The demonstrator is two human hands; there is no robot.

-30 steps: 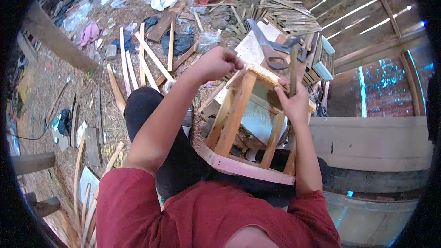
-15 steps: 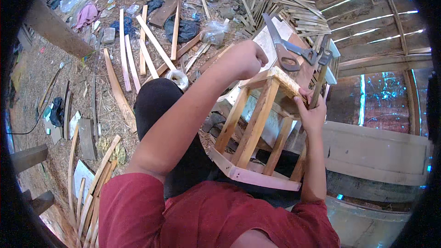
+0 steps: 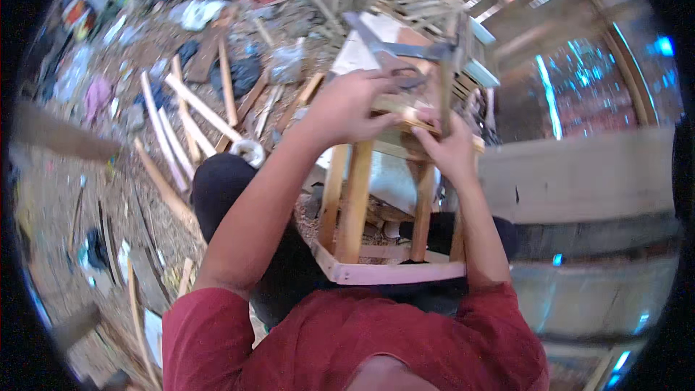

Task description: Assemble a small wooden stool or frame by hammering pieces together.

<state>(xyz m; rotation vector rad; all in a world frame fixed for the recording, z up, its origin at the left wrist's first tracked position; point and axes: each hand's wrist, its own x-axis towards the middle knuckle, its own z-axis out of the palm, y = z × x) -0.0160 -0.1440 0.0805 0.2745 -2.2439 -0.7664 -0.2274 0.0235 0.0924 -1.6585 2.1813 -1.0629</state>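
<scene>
The left hand (image 3: 351, 105) is placed at the top of the wooden frame (image 3: 356, 203), its fingers partly curled; whether a small part is pinched there cannot be told, owing to blur. The right hand (image 3: 450, 146) is closed around the handle of the hammer (image 3: 444, 94), which is held upright beside the frame's upper edge. Because both hands are set close to that edge, fingers could be bruised if the hammer is tipped or dropped. The frame is positioned upright at the lap, with its pink rail (image 3: 398, 273) nearest the torso; rocking or twisting could be caused by a shift of the knees, and joints could be strained. Beyond the frame, the hand saw (image 3: 368, 35) is laid on a pale board (image 3: 344, 60); it could be struck, or its teeth touched, if either hand is carried too far forward. Left of the frame, footing could be upset by the scattered wooden strips (image 3: 194, 111).
</scene>
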